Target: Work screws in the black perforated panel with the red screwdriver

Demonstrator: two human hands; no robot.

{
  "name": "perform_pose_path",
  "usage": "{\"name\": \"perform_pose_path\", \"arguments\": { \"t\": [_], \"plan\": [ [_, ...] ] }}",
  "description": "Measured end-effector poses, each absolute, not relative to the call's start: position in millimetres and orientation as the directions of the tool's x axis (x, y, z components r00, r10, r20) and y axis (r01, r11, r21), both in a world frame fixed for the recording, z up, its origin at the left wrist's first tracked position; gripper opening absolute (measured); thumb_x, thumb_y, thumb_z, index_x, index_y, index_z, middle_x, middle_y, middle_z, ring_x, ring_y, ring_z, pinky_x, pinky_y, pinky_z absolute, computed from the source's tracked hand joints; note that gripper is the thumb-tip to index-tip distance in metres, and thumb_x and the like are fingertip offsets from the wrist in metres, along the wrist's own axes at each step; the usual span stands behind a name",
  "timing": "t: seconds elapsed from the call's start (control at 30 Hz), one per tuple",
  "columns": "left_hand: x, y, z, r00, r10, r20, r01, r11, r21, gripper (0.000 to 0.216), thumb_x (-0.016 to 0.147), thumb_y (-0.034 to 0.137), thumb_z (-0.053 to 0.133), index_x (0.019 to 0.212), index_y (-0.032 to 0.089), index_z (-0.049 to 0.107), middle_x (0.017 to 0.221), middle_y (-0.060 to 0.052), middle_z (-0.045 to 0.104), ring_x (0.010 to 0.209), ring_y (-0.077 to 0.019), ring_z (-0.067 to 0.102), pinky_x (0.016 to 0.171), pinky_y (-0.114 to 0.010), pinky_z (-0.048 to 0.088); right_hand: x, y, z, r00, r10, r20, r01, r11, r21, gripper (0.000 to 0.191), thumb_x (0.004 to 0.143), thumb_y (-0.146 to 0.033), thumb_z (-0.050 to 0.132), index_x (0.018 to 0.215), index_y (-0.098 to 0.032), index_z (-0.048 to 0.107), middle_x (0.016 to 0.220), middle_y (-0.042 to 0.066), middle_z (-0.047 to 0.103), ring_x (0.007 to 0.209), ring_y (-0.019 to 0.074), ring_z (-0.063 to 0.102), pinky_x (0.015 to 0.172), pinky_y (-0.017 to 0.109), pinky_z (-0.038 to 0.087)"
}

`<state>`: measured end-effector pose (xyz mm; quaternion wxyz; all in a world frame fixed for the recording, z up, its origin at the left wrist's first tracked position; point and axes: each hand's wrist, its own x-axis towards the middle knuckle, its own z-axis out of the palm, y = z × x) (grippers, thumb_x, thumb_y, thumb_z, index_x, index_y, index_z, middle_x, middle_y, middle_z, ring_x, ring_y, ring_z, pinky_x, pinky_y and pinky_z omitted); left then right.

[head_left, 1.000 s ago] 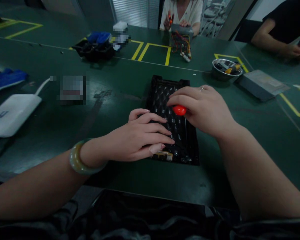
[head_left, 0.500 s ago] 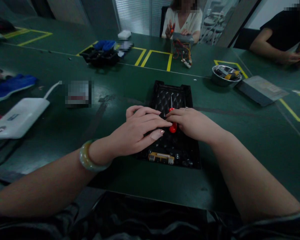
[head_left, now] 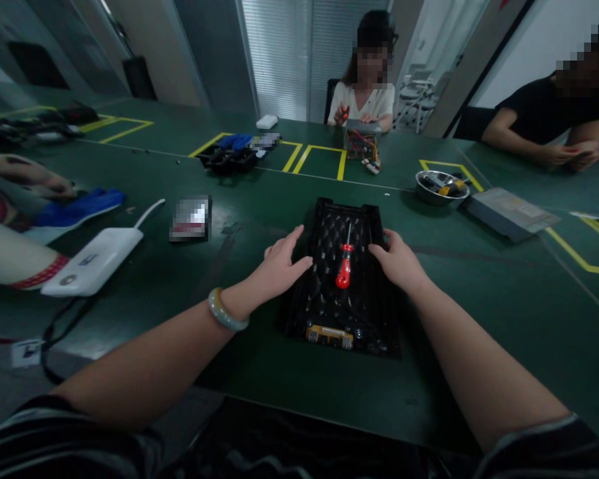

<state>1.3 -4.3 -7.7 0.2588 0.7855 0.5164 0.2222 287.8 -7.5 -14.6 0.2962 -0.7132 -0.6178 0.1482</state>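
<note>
A black plastic panel [head_left: 324,286] with a quilted pattern lies on the green table before me, a small yellowish circuit board [head_left: 329,334] at its near end. On top of it rests a red-handled screwdriver [head_left: 345,267], its shaft pointing away from me. My left hand [head_left: 282,266] is at the panel's left side, fingers apart and holding nothing. At the right edge is my right hand [head_left: 400,261], its thumb over the rim and the other fingers partly hidden; whether it grips the panel I cannot tell.
A white device [head_left: 102,259] with a cable lies left, near another person's arm. Further back are a black tray [head_left: 227,159] with blue gloves, a metal bowl [head_left: 439,193] of tools and a grey flat box [head_left: 512,211]. Two people sit across the table.
Both hands have moved apart from the middle of the panel to its two sides. The screwdriver, let go, lies uncovered on the panel. My view has tilted up.
</note>
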Motion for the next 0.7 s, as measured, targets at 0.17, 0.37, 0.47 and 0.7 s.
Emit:
{"name": "perform_pose_path", "arguments": {
  "t": [0.17, 0.37, 0.47, 0.7],
  "plan": [
    [5.4, -0.5, -11.0, 0.431, 0.902, -0.027, 0.694, -0.312, 0.649, 0.074, 0.098, 0.04, 0.04, 0.164, 0.015, 0.017, 0.166, -0.016, 0.034, 0.154, -0.03, 0.032, 0.126, -0.053, 0.022, 292.1, -5.9, -13.3, 0.162, 0.986, 0.041, 0.772, -0.1, -0.628, 0.052, 0.092, -0.036, 0.05, 0.141, -0.022, 0.055, 0.125, 0.009, 0.07, 0.118, 0.0309, 0.064, 0.102, 0.042, 0.049],
    [6.2, -4.6, -6.2, 0.454, 0.891, -0.011, 0.69, -0.344, 0.638, 0.073, 0.097, 0.035, 0.039, 0.163, 0.011, 0.02, 0.166, -0.017, 0.033, 0.154, -0.032, 0.031, 0.126, -0.055, 0.024, 287.5, -8.7, -5.9, 0.17, 0.985, -0.004, 0.768, -0.135, -0.626, 0.054, 0.092, -0.035, 0.048, 0.144, -0.023, 0.053, 0.129, 0.009, 0.069, 0.12, 0.032, 0.064, 0.101, 0.041, 0.049],
    [6.1, -4.3, -4.0, 0.447, 0.894, -0.006, 0.682, -0.337, 0.649, 0.072, 0.096, 0.032, 0.041, 0.163, 0.015, 0.022, 0.166, -0.015, 0.035, 0.153, -0.0306, 0.033, 0.126, -0.053, 0.026, 287.6, -8.2, -6.7, 0.173, 0.985, -0.018, 0.763, -0.145, -0.63, 0.056, 0.093, -0.034, 0.047, 0.147, -0.025, 0.05, 0.133, 0.008, 0.067, 0.124, 0.0315, 0.062, 0.103, 0.041, 0.048],
    [1.8, 1.4, -3.8, 0.444, 0.896, -0.004, 0.661, -0.325, 0.677, 0.077, 0.091, 0.032, 0.05, 0.163, 0.018, 0.026, 0.163, -0.012, 0.039, 0.151, -0.0323, 0.037, 0.125, -0.051, 0.031, 288.0, -8.6, -8.9, 0.191, 0.98, -0.061, 0.752, -0.186, -0.632, 0.061, 0.094, -0.035, 0.044, 0.154, -0.025, 0.041, 0.133, 0.009, 0.067, 0.124, 0.0318, 0.063, 0.103, 0.042, 0.049]
  ]
}}
